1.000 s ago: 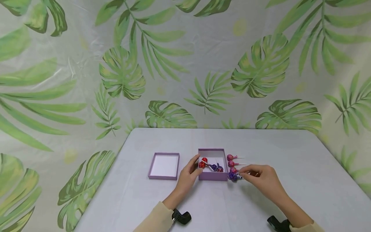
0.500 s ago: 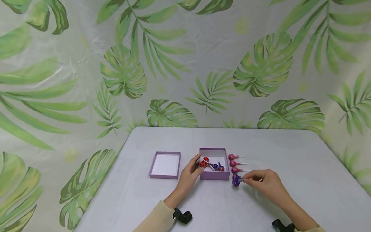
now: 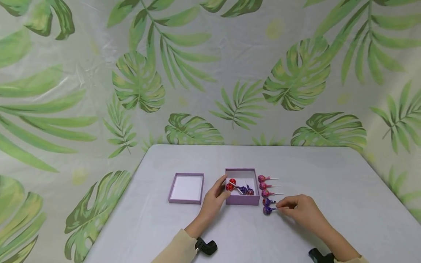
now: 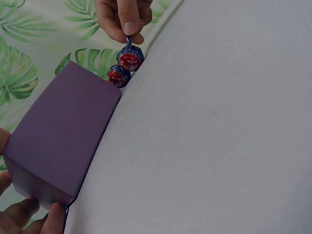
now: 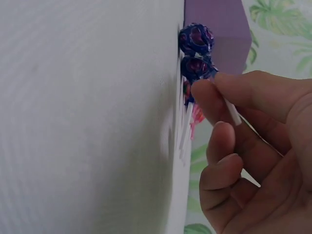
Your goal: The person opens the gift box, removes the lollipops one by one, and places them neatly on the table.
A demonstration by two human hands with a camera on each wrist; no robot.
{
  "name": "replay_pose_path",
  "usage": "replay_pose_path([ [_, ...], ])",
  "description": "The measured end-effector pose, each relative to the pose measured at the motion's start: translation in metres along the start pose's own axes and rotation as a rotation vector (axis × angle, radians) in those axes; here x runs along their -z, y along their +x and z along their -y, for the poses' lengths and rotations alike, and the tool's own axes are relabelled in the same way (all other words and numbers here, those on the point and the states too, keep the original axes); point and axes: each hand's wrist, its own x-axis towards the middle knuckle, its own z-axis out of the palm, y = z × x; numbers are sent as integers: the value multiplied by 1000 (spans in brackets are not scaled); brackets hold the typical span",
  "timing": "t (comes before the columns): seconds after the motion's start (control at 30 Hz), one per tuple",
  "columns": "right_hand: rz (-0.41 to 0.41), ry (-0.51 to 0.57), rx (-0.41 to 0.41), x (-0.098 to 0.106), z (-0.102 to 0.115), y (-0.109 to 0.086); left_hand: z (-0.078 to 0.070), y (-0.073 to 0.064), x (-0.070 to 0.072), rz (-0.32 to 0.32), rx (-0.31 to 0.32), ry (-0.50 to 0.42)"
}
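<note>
My right hand (image 3: 300, 211) pinches the white stick of a purple-wrapped lollipop (image 3: 267, 210) between thumb and fingers. Its round head sits close over the white table, right beside another purple lollipop (image 3: 267, 201). Both blue-purple heads also show in the right wrist view, the held lollipop's stick (image 5: 233, 113) poking out past the fingertips. At the left side of a purple box (image 3: 242, 200), my left hand (image 3: 213, 199) grips the wall with thumb and fingers. Inside lie red lollipops (image 3: 231, 184) and purple lollipops (image 3: 246, 190), partly overlapping.
Three pink lollipops (image 3: 264, 186) lie in a column right of the box, sticks pointing right. The shallow purple lid (image 3: 186, 201) rests to the left, its white inside facing up. A leaf-patterned sheet (image 3: 236, 109) hangs behind the white table (image 3: 296, 160).
My right hand has shifted slightly right and toward me. The purple heads, earlier bunched together by the pink row, now show as two separate lollipops below it. My left hand stays at the box.
</note>
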Motion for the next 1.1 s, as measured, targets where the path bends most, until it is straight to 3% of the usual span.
replay_pose_path([
  [0.3, 8, -96, 63, -1, -9, 3, -33, -9, 4, 32, 15, -31],
  [0.4, -5, -154, 115, -2, -12, 5, -37, -11, 5, 33, 19, -30],
  [0.5, -6, -183, 147, -4, -15, 7, -38, -11, 6, 30, 21, -33],
  [1.1, 22, -153, 131, -6, -15, 5, -35, -10, 4, 42, 9, -33],
])
